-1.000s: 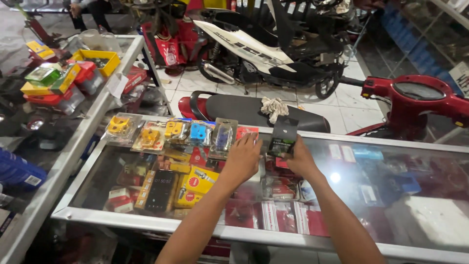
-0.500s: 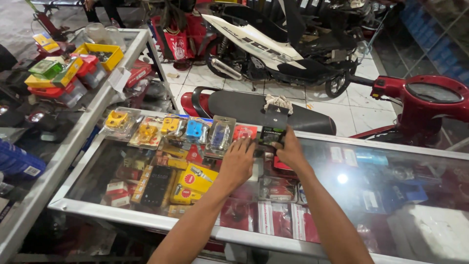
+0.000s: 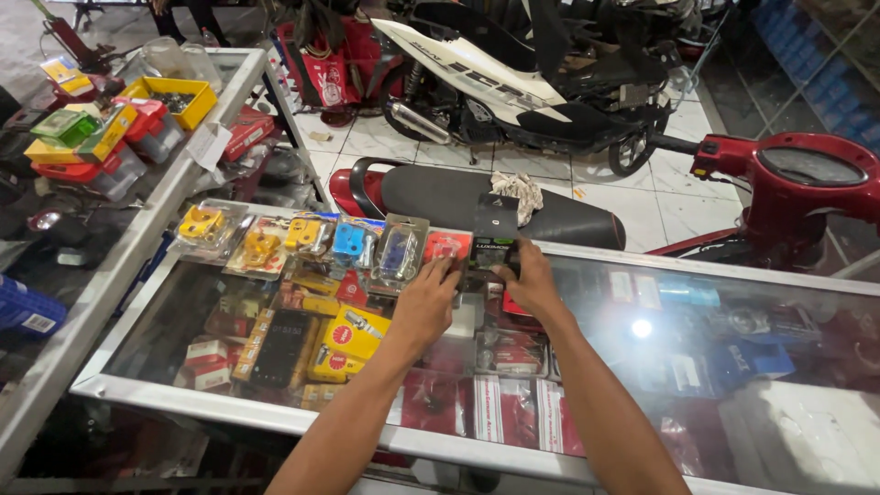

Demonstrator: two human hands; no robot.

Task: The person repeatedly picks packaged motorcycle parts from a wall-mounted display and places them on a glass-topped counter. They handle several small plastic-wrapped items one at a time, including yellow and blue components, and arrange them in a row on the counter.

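Hands outstretched on dark packet

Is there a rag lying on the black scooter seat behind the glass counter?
Yes, a crumpled pale rag lies on the black scooter seat just beyond the glass counter.

My left hand and right hand met at a black packet with green print. Beside it lay a red packet, 2 blue packets and yellow ones; below the glass sat yellow boxes.
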